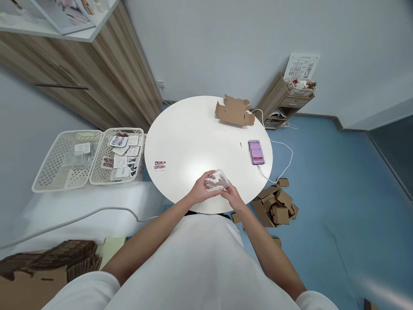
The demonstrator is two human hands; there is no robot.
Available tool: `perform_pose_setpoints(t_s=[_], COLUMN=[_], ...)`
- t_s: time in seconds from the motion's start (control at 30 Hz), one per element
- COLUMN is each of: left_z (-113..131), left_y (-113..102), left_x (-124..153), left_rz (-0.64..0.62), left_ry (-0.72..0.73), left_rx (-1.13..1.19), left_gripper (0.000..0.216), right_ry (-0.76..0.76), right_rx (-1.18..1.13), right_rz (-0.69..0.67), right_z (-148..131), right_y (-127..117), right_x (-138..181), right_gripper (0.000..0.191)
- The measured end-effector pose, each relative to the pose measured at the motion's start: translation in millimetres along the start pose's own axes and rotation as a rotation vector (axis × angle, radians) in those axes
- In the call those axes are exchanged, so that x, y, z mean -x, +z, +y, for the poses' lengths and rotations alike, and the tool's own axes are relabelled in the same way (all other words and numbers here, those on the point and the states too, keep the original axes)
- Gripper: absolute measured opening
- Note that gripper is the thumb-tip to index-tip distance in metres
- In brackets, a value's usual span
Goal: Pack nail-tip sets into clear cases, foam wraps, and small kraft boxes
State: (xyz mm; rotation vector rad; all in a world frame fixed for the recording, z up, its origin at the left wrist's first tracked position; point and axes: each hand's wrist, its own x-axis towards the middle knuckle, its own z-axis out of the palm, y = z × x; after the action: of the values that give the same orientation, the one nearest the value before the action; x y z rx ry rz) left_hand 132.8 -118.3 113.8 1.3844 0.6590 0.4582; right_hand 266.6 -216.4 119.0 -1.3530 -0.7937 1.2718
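Observation:
A small clear plastic box (218, 180) is held between both hands above the near edge of the white round table (180, 129). My left hand (202, 188) grips its left side, fingers around the far edge and thumb along the near one. On the lower right corner, my right hand (232, 196) closes its fingers. The box looks see-through; I cannot make out whether anything lies in it. Left of the hands, a card with dark red press-on nails (160, 165) lies on the table. An unfolded brown cardboard box (235, 111) rests at the far right side.
A phone (256, 152) with a white cable lies on the table's right. Two white baskets (66, 183) stand at left, one holding several cards. Folded cardboard boxes (280, 206) are heaped on the floor at right. Flat cardboard (35, 280) is stacked at lower left.

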Motion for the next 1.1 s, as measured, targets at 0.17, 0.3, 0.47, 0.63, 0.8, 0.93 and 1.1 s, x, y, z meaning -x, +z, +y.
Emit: perform_pose_setpoints(t_s=[0.17,0.3,0.47,0.63,0.8,0.93,1.1], left_z=[9,14,9,10,11,4,-2], left_y=[3,12,23,28,23,18,8], left_x=[-13,-15,-10,-11,-11,-9,-8], left_rz=[-0.076,-0.057,-0.009,0.013,-0.034,-0.071,-0.065], left_ry=[0.024,0.009,-0.02,-0.024,-0.057,-0.067,-0.022], left_rx=[-0.137,-0.017,0.038,-0.013,0.044,0.066,-0.072], left_gripper=[0.08,0.104,0.11,0.088,0.083,0.093,0.093], right_ry=[0.065,0.109,0.166,0.113,-0.216,-0.263,-0.385], right_rx=[0.058,0.003,-0.089,0.126,0.724,0.987,1.027], right_rz=[0.071,0.158,0.135,0.061,-0.233,-0.35,-0.329], right_z=[-22,-27,-19,-20,-43,-50,-51], right_y=[-37,-49,-54,-63,-76,-76,-70], right_x=[-8,-16,-18,-14,-14,-22,-25], right_gripper=[0.038,0.039,0.039,0.047,0.06,0.049,0.042])
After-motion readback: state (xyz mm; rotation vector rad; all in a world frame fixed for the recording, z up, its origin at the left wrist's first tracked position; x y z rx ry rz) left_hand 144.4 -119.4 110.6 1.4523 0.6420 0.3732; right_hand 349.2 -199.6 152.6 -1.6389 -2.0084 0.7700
